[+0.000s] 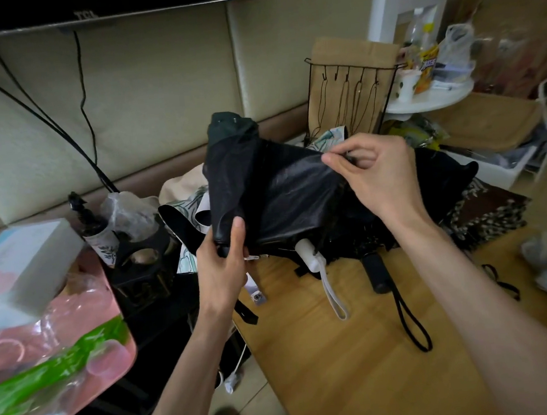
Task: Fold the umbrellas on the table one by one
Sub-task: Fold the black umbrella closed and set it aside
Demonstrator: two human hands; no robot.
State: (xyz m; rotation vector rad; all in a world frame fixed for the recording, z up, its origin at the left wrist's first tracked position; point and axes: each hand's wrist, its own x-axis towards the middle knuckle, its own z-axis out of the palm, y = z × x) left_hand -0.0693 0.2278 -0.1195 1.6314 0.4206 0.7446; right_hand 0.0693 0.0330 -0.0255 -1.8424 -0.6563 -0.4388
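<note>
The person holds a black umbrella (pixel 274 187) in the air above the far-left part of the wooden bench (pixel 359 364), its canopy loose and its dark green top pointing up and away. The left hand (pixel 225 273) grips the gathered lower edge of the canopy, with the thumb pressed flat on the fabric and the fingers curled beneath. The right hand (pixel 380 172) pinches a fold of the canopy's upper edge between thumb and forefinger.

2 more umbrellas lie on the bench under it: one with a white handle (pixel 310 258) and a pale strap, and beside it one with a black handle (pixel 377 273) and a black wrist loop.

On the left, a pink tray (pixel 125 343) holds a white box (pixel 24 259) and a clear plastic bag with green print (pixel 49 372). Next to it is a black organiser (pixel 140 283) with a pump bottle (pixel 99 234) at its far corner. Behind the bench, a black wire rack (pixel 353 70) carries cords on its hooks. The round white shelf (pixel 430 101) beyond it bears a cup (pixel 408 83), a yellow-labelled bottle (pixel 427 54) and a clear plastic bag (pixel 455 45).
</note>
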